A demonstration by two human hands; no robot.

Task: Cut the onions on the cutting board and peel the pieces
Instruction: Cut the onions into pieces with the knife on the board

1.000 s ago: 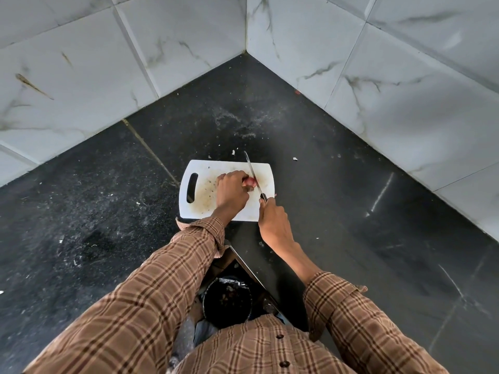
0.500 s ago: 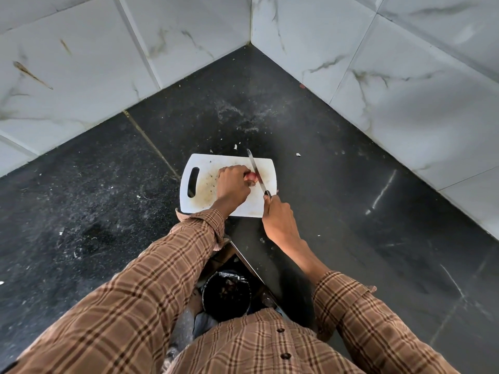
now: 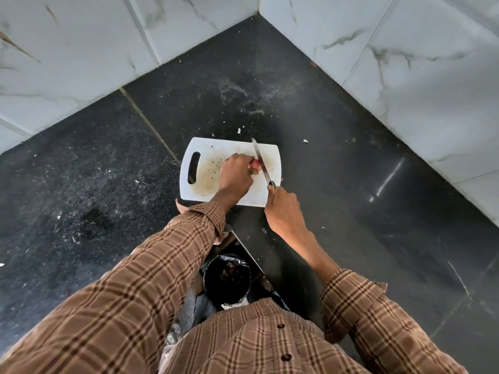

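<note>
Onion (image 3: 255, 165) on the right half of the white cutting board (image 3: 205, 168), mostly hidden under my left hand (image 3: 235, 176) curled over it, my right hand (image 3: 283, 211) wrapped round the knife (image 3: 261, 163) handle, blade against the onion, peel scraps (image 3: 239, 130) beyond the board, lined bin (image 3: 226, 282) below its near edge.

One wide-angle camera sits on the person's head and looks forward and steeply down along both plaid sleeves (image 3: 113, 300) to the black countertop (image 3: 351, 211), where it runs into a corner of white marbled wall tiles (image 3: 405, 76). The white cutting board (image 3: 213, 155) lies just above frame centre, at arm's reach. There is no second view to share any of it.
</note>
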